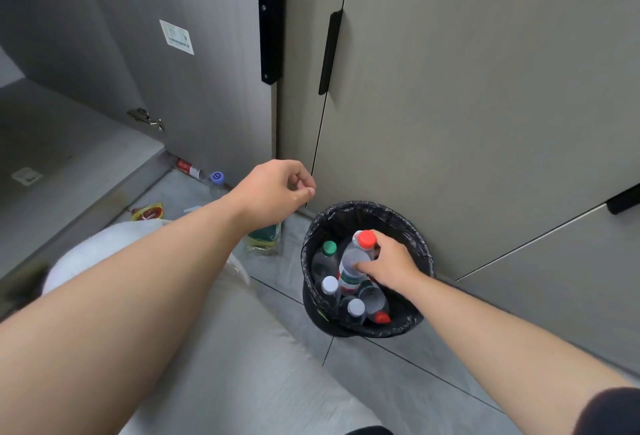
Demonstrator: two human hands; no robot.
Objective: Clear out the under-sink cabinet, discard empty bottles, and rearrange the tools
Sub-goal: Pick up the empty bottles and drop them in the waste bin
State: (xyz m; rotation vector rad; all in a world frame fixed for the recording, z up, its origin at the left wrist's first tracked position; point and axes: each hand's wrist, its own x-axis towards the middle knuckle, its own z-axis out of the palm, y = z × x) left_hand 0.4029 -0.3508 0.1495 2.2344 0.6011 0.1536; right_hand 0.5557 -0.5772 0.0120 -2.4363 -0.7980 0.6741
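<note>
Right hand (pixel 389 263): fingers grip bottle (pixel 349 256) over bin (pixel 363 207); best released low, among bottles beneath fingers. Left hand (pixel 273 188): fingers loosely curled, empty.

The bin (pixel 346 207), holding bottles (pixel 329 285), stands before the doors (pixel 485 105); leftward lie perhaps two loose bottles (pixel 217 180).

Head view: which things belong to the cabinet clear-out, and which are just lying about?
Job: right hand, red-capped bottle it grips, black-lined bin, blue-capped bottle on the floor.
Just there: white sticker, black door handle.
</note>
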